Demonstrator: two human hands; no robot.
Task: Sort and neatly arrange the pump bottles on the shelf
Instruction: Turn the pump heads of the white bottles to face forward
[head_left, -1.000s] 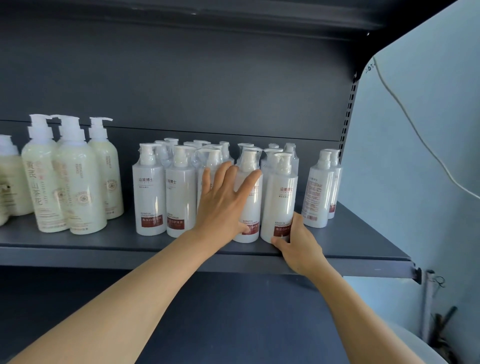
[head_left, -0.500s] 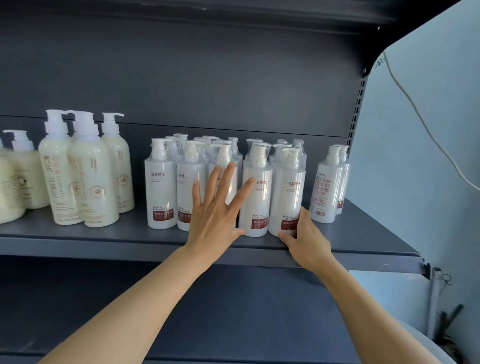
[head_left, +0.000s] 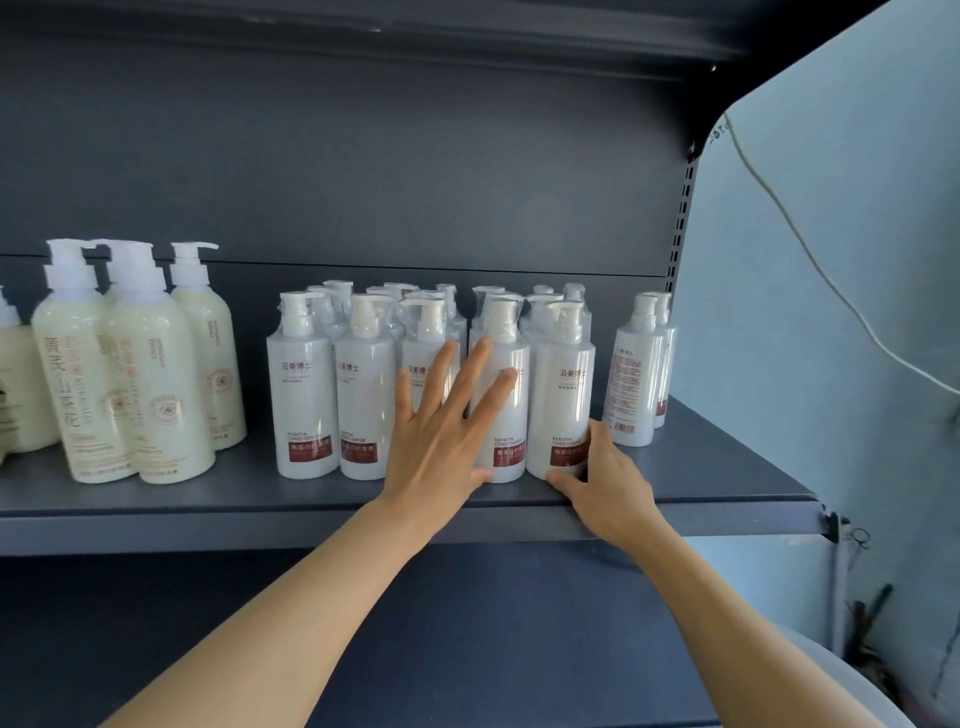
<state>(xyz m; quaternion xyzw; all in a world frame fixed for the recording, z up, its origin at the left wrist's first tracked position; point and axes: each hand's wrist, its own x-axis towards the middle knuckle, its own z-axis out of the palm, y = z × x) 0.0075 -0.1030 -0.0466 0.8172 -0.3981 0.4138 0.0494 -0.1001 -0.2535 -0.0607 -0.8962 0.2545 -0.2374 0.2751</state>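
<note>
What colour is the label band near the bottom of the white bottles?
Dark red with white text, seen in the head view on the label band of the white bottles.

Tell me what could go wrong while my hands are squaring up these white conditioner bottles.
The front-row bottles stand near the shelf edge; a sideways nudge from the left hand might tip one off. The right hand holds only the end bottle low, so it could topple.

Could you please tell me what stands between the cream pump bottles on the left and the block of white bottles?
Nothing: the head view shows bare grey shelf between the cream bottles and the white bottles.
</note>
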